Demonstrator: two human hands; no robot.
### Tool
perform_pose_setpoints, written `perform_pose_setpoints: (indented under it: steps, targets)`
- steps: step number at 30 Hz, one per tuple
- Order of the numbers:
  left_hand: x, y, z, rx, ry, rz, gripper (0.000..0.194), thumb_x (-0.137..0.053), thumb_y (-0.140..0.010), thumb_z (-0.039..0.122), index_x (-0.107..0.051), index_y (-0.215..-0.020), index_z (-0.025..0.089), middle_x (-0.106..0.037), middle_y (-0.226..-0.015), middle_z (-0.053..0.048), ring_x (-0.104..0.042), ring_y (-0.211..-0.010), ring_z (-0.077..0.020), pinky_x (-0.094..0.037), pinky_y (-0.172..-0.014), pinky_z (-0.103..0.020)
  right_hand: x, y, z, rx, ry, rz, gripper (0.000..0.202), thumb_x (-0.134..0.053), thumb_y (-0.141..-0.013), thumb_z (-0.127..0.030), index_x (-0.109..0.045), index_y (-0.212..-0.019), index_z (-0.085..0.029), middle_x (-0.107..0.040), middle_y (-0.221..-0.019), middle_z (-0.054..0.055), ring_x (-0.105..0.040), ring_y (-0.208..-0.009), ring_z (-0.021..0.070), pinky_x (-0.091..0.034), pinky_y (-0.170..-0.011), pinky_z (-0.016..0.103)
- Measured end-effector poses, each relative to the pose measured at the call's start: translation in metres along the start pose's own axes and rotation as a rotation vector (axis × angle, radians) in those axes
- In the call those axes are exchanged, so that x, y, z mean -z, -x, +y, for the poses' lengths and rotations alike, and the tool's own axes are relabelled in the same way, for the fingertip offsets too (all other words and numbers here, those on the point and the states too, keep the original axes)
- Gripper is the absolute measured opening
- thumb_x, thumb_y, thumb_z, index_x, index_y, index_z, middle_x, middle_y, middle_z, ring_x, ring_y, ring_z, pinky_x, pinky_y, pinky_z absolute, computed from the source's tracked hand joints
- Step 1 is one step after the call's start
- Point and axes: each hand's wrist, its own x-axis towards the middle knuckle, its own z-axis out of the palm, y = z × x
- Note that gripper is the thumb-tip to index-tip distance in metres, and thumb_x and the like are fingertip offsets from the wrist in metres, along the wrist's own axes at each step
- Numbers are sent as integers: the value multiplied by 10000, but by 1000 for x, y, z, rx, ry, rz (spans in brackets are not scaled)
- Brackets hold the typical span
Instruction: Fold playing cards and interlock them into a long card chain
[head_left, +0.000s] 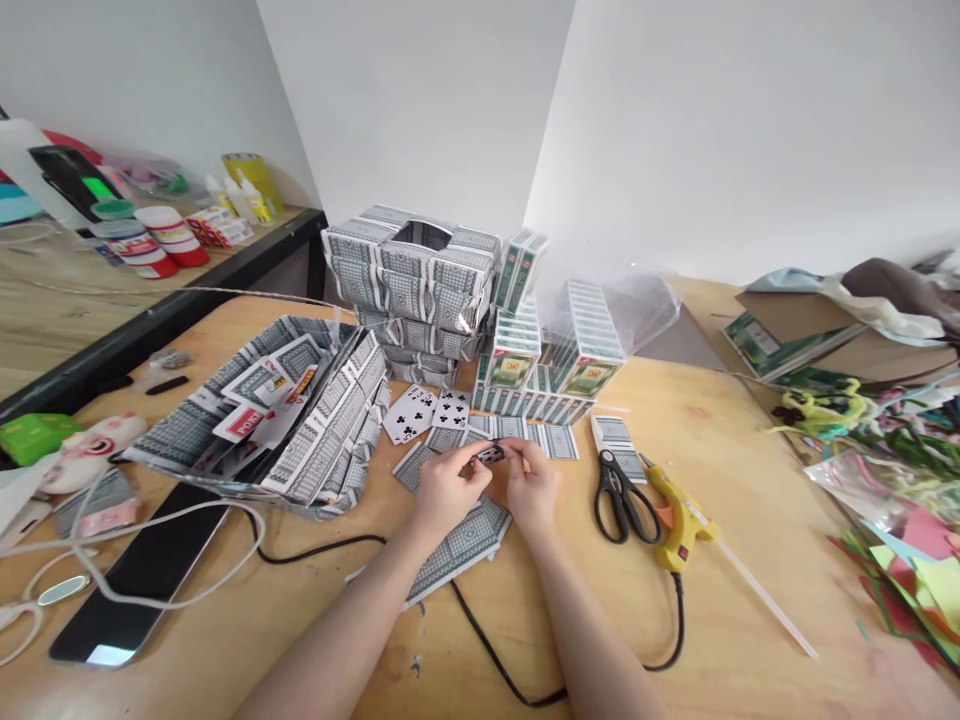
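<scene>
Card (490, 455) sits just above the loose cards (457, 550), pinched narrow in the fingertips of my left hand (448, 490) and right hand (534, 490); looks like a bending step, next move calls for even fingertip pressure, scissors (610, 470) and glue gun (682, 518) off right.

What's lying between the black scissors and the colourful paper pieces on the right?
A yellow glue gun, beside the scissors, and a clear stick slanting towards the paper pieces. The head camera's view shows this.
</scene>
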Motion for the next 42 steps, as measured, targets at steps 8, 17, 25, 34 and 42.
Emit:
perform_pose_setpoints:
  steps: [8,17,25,34,42]
  targets:
    - [5,-1,1,72,182,-115,408,-451,-710,103,-561,-1088,215,-653,-998,-25,-617,-861,-138,-499,-764,-235,0,-2,-1,-127,-65,9,161,-485,-769,-268,-627,-759,-193,-659,-742,23,-588,-683,165,-439,-656,275]
    - [2,-5,-9,163,262,-93,298,-435,-807,206,-549,-1082,189,-631,-975,-63,-617,-755,-129,-507,-660,-235,-1,-8,-3,-332,-288,0,208,-572,-713,-359,-585,-752,-155,-615,-677,33,-558,-611,149,-448,-573,260]
    - [10,-8,-3,87,233,-91,292,-422,-814,191,-583,-1057,201,-602,-943,-56,-575,-805,-129,-477,-675,-231,0,-10,-9,-478,-564,-325,299,-616,-673,-406,-583,-811,-144,-542,-501,-33,-448,-370,87,-376,-369,210]
    - [11,-10,-4,74,197,-68,279,-448,-790,151,-601,-1013,217,-624,-908,-39,-573,-844,-139,-478,-726,-252,-6,0,-6,-247,-381,-354,242,-512,-757,-347,-507,-927,-175,-600,-641,2,-560,-516,132,-471,-452,234]
    - [7,-5,-8,8,89,-33,302,-449,-789,132,-577,-1046,225,-661,-868,-26,-609,-794,-132,-490,-715,-242,1,-4,-10,142,-75,-194,177,-477,-804,-238,-604,-926,-218,-641,-867,48,-583,-846,179,-465,-791,347]
